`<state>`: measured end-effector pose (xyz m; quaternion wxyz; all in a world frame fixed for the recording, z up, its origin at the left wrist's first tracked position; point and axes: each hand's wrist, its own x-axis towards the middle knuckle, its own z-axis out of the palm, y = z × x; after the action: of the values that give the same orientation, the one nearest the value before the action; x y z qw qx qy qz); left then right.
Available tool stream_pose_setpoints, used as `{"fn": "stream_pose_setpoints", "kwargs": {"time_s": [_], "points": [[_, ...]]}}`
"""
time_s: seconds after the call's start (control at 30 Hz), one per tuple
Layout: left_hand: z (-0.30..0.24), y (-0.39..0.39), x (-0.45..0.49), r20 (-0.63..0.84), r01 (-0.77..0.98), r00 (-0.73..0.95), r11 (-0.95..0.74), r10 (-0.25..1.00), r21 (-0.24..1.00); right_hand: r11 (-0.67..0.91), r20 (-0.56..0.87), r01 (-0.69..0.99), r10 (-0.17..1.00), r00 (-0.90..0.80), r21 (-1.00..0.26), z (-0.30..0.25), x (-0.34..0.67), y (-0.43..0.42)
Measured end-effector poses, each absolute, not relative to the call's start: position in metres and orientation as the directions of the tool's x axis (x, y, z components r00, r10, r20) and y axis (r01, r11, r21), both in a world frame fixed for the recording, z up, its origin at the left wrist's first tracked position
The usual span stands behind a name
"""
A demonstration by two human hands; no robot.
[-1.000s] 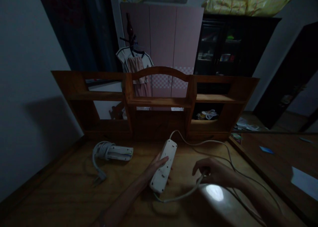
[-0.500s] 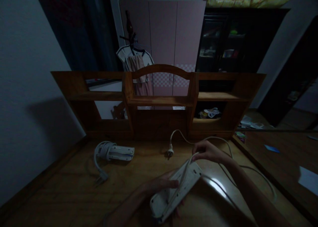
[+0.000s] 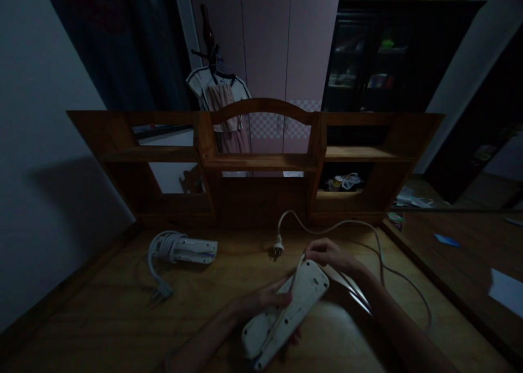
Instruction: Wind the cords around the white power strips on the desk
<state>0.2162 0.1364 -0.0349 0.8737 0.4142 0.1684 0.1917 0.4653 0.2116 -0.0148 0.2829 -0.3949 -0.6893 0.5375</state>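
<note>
My left hand (image 3: 272, 302) grips a white power strip (image 3: 304, 294) around its middle, thumb on the near face and fingertips showing at the far edge. The strip is held tilted, its upper end pointing away to the right. A pale cord runs lengthwise along the strip beneath my left thumb. At the upper end my right hand (image 3: 327, 253) pinches this cord (image 3: 299, 265), with the fingers closed. The rest of the cord loops over the desk to the right, and its plug (image 3: 278, 248) lies on the desktop beyond the strip.
A second white power strip (image 3: 194, 250), its cord coiled around one end, lies on the left of the desk, its plug (image 3: 163, 290) in front. A wooden shelf unit (image 3: 261, 160) stands along the back edge. To the right, a brown surface holds a white paper (image 3: 506, 294).
My right hand has moved left and slightly down, drawing the cord against the strip's upper end. The strip has turned a little more face-on. The view has shifted slightly.
</note>
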Motion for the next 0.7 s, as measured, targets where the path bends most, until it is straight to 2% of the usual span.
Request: {"fn": "stream_pose_setpoints", "kwargs": {"time_s": [0.2,0.3,0.4,0.5,0.6,0.7], "points": [[-0.03,0.14,0.218,-0.092,-0.259,0.857,0.578,0.507,0.774,0.097,-0.014,0.198,0.87,-0.493,-0.975,-0.022,0.448,0.206],[-0.027,0.141,0.215,-0.166,-0.22,0.849,0.621,0.502,0.752,0.105,0.001,0.193,0.882,-0.472,-0.976,-0.023,0.441,0.204],[-0.024,0.14,0.211,-0.233,-0.145,0.872,0.681,0.431,0.718,0.113,0.029,0.164,0.896,-0.443,-0.98,-0.021,0.436,0.198],[-0.019,0.138,0.209,-0.187,-0.127,0.911,0.68,0.368,0.722,0.109,0.04,0.129,0.893,-0.449,-0.986,-0.018,0.433,0.191],[-0.014,0.136,0.209,-0.114,-0.164,0.921,0.636,0.372,0.754,0.099,0.033,0.121,0.889,-0.456,-0.988,-0.016,0.433,0.188],[-0.011,0.135,0.206,-0.107,-0.157,0.918,0.598,0.382,0.786,0.086,0.016,0.121,0.874,-0.486,-0.989,-0.015,0.434,0.189]]}}
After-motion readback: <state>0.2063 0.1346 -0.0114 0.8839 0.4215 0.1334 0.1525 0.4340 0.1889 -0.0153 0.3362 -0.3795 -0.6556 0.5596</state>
